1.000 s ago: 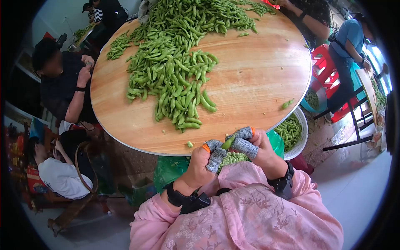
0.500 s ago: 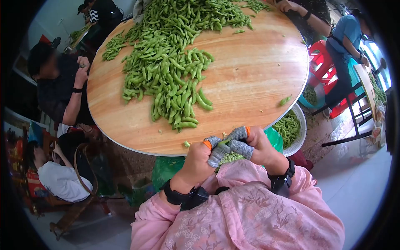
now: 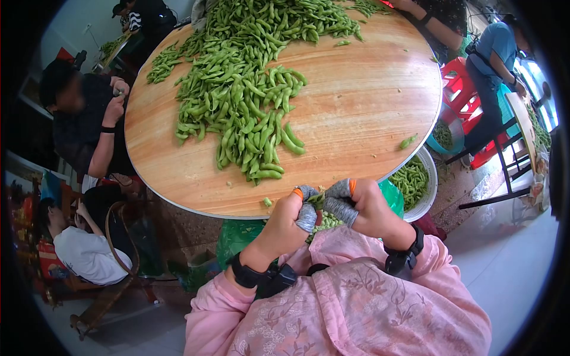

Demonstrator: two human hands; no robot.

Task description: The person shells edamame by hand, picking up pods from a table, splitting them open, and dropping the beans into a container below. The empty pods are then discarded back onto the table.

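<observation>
Grey fabric covers with orange bands wrap the fingers of both my hands. Pinched between them, in front of the table's near edge, is a green soybean pod (image 3: 317, 200), mostly covered by the fingers. My left hand (image 3: 290, 219) closes on its left end, while my right hand (image 3: 367, 207) grips the other end. Below the hands, pale green shelled beans (image 3: 328, 222) show in part. A large heap of soybean pods (image 3: 237, 101) spreads over the round wooden table (image 3: 350, 101). One small pod piece (image 3: 267, 202) lies at the near edge, left of my hands.
At the right, below the table rim, stands a white basket (image 3: 428, 204) of pods. Green plastic (image 3: 237, 240) hangs under the near edge. A person in dark clothes (image 3: 80, 130) sits at the left; another in white (image 3: 89, 252) sits behind. Red stools (image 3: 456, 83) stand at the right.
My hands have moved slightly apart, and the fingers have shifted so the pod between them shows more. At the far right of the table, another person's hand has shifted.
</observation>
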